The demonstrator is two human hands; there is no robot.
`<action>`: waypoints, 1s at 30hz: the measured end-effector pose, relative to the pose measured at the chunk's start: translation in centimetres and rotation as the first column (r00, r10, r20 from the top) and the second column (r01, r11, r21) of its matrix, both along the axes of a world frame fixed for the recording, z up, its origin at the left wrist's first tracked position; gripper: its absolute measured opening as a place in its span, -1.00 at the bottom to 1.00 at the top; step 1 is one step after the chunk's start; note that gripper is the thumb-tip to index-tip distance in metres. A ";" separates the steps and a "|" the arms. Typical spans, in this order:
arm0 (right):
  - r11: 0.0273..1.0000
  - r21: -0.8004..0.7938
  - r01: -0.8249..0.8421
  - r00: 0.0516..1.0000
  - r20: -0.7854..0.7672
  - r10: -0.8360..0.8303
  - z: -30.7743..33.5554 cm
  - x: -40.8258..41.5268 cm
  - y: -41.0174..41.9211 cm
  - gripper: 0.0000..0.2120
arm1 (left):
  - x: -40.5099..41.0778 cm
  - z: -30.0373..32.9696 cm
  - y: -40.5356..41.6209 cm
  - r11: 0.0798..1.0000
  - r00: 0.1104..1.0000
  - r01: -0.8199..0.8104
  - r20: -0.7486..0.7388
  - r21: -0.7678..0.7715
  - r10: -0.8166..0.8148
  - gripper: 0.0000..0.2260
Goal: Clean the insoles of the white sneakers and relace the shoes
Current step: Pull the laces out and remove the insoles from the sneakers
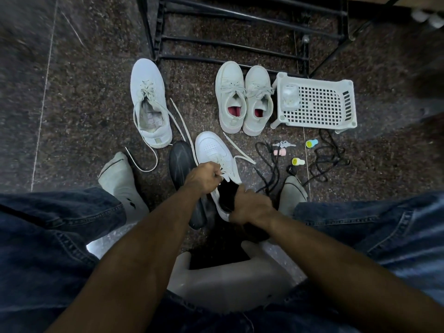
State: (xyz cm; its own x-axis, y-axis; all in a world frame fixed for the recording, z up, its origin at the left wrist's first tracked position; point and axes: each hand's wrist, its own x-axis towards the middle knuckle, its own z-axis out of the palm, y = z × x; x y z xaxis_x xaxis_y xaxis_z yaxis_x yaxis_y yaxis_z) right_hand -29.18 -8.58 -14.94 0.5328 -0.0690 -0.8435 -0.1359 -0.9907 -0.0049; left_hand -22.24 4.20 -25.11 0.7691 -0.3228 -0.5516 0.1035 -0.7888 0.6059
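Both forearms reach out over a white stool (225, 289). Beyond it the right hand (249, 207) grips the heel of a white sneaker (216, 155) — toe pointing far and slightly left — while the left hand (204, 179) pinches its white lace (240, 153).

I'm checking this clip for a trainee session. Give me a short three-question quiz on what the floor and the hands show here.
1. True or false: the left hand pinches the white lace of the white sneaker.
2. Which lies right beside that sneaker, on its left in the picture? A) the basket B) the black insole C) the keys
3. Fill in: the pair of shoes next to the white basket has ____ lining inside.

Key
1. True; the right hand grips the sneaker's heel end.
2. B, the black insole; the keys lie apart on the floor, to the right.
3. Pink.
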 end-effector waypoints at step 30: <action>0.965 0.125 0.230 0.972 0.015 -0.234 5.7 10.7 -10.5 -0.52 | -3.6 2.9 0.1 0.933 0.980 -0.196 0.044 0.301 0.192 -0.68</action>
